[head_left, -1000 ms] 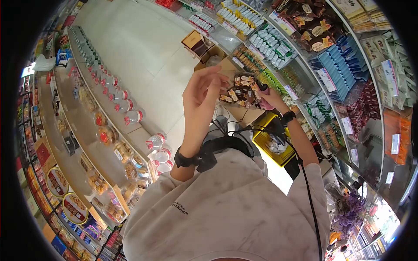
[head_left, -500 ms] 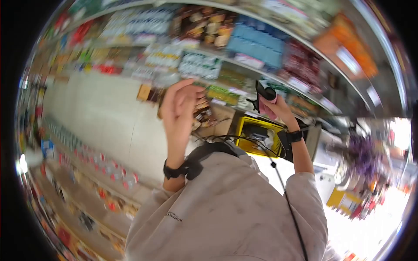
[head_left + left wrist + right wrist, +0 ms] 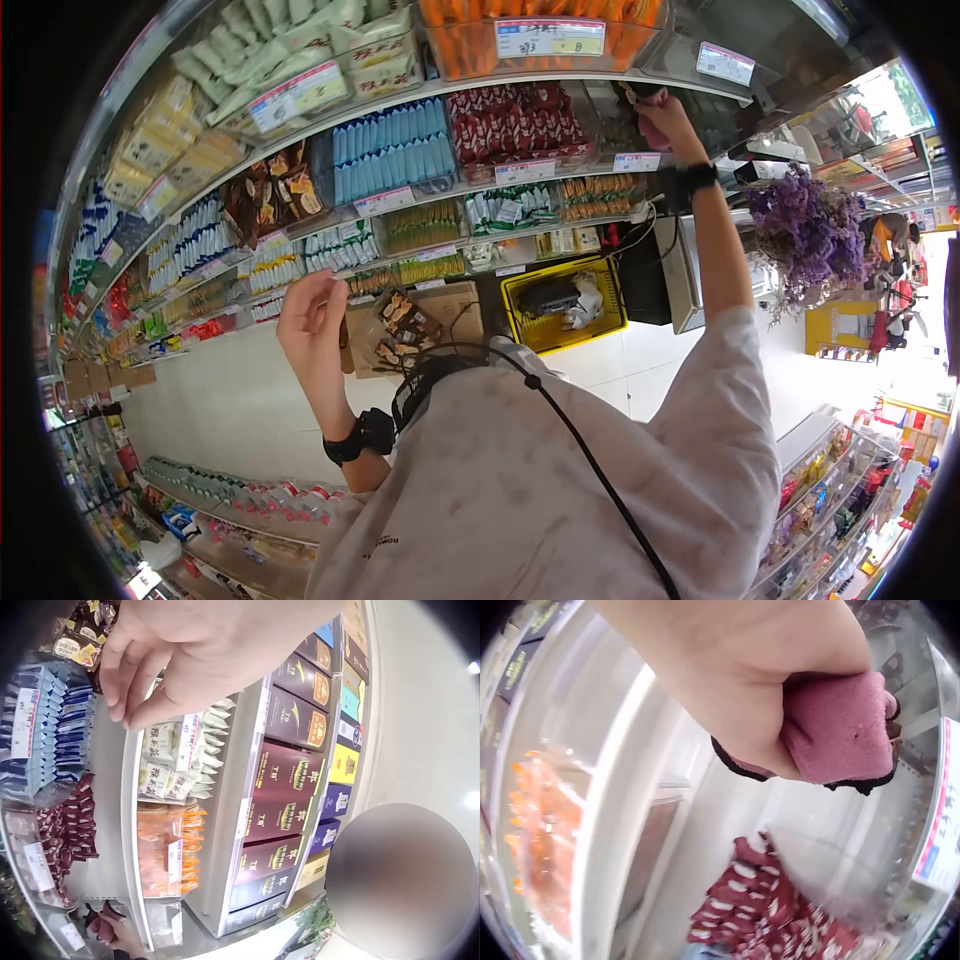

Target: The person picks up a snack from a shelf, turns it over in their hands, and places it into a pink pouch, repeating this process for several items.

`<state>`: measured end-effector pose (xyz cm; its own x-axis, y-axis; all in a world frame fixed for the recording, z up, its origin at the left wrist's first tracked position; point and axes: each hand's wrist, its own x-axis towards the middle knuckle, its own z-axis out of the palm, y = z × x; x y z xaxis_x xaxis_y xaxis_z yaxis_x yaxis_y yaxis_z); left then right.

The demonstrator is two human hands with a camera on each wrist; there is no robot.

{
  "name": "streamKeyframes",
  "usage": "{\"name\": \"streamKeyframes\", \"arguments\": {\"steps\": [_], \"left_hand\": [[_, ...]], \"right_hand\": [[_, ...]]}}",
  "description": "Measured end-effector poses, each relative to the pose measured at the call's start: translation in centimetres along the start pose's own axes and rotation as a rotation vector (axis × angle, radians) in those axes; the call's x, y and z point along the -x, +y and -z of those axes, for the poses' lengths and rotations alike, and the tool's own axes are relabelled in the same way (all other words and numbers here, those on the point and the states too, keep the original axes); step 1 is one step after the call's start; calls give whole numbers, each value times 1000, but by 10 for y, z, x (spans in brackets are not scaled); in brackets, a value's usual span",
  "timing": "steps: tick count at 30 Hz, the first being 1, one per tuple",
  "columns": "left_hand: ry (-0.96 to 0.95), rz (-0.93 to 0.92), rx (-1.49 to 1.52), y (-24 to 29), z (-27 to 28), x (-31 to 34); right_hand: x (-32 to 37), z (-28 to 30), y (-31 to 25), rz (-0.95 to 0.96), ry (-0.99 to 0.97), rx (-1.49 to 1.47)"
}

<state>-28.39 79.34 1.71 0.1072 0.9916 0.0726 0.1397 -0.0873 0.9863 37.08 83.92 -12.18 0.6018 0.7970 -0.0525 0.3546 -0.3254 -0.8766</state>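
At the right end of a shelf, my right hand point(image 3: 672, 125) grips a pink cloth with black edging point(image 3: 840, 727). The cloth is bunched, and part of it is hidden by the hand. It is over a clear bin with a price label point(image 3: 939, 802), beside burgundy packets point(image 3: 742, 907). My left hand point(image 3: 315, 315) is raised in front of the lower shelves, fingers loosely bent and holding nothing. In the head view it is near a cardboard box point(image 3: 462, 312) with a tray of brown packets point(image 3: 408, 325).
Blue packets point(image 3: 393, 150) and orange packets point(image 3: 460, 45) fill other shelf bins. A yellow basket point(image 3: 617, 305) with a black item and a white bag sits below. Purple flowers point(image 3: 805, 230) stand right of my right arm. Dark boxes point(image 3: 281, 776) line another shelf.
My right hand has carried the pink cloth from low near the yellow basket up to the shelf's right end. The head view has turned right; the left hand is still raised.
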Motion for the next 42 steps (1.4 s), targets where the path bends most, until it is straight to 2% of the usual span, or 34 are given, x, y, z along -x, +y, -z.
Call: {"name": "streamKeyframes", "arguments": {"steps": [1,4,6,9,18,30,34,36,37,41,42], "left_hand": [[9,7,-25,-2,-2,1],[37,42,-72,-7,-12,0],[74,100,-84,-7,-17,3],[99,119,-146,-3,-24,5],[175,134,-188,-3,-32,16],[220,176,-187,-8,-18,29],[200,141,-159,-1,-21,29],[189,138,-161,-1,-16,31],[185,138,-163,-2,-14,31],[133,122,-133,-12,-4,32],[119,113,-117,-14,-2,32]], "right_hand": [[-23,-2,14,-37,-28,34],[-67,-15,35,230,-14,281],[-88,-17,40,248,-66,558],[-109,-29,45,255,-75,677],[-131,-53,60,253,-68,788],[-130,-70,61,264,-34,798],[-126,-68,58,277,-4,728],[-119,-62,51,276,9,596],[-113,-56,45,270,7,493],[-51,-32,7,16,-115,-159],[-29,-28,-4,-11,-135,-229]]}}
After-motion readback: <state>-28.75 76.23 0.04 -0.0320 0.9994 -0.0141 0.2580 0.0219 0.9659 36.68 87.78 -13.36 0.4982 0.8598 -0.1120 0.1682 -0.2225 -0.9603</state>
